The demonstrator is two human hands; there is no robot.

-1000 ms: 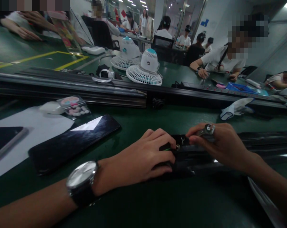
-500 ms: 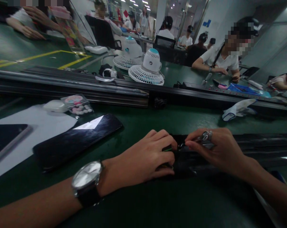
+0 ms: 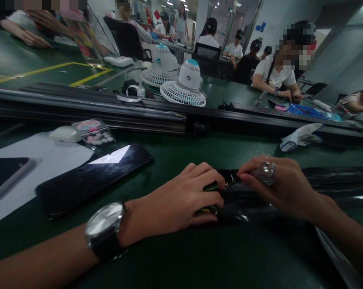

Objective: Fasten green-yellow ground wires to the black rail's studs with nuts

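Since half a second earlier, the small metal wrench (image 3: 264, 170) had rolled flatter across my right hand (image 3: 282, 188), its ring end now sitting on top of my knuckles rather than poking up. Right fingers were closed around that wrench, fingertips pinched in at the little silver fastener (image 3: 226, 186) on the end of the long black rail (image 3: 334, 188). Left hand (image 3: 181, 200) had barely shifted: fingers curled down and clamped over the black end block (image 3: 211, 196) of the rail, thin green wires just peeking out under them. I judged that grip was there to pin the piece against the bench (image 3: 199, 257) so it wouldn't twist as the wrench worked. Rail lay flat along the green bench, running off to my right, its end right between my two hands. My wristwatch (image 3: 104, 228) sat face up on the left wrist. Further left, a dark phone (image 3: 91, 180) lay partly on a white sheet (image 3: 43, 160), with a small packet of sweets (image 3: 92, 132) beyond. Past the black conveyor track (image 3: 109, 112), two white desk fans (image 3: 184, 86) stood, and a person in a white shirt (image 3: 277, 74) worked at the far side.
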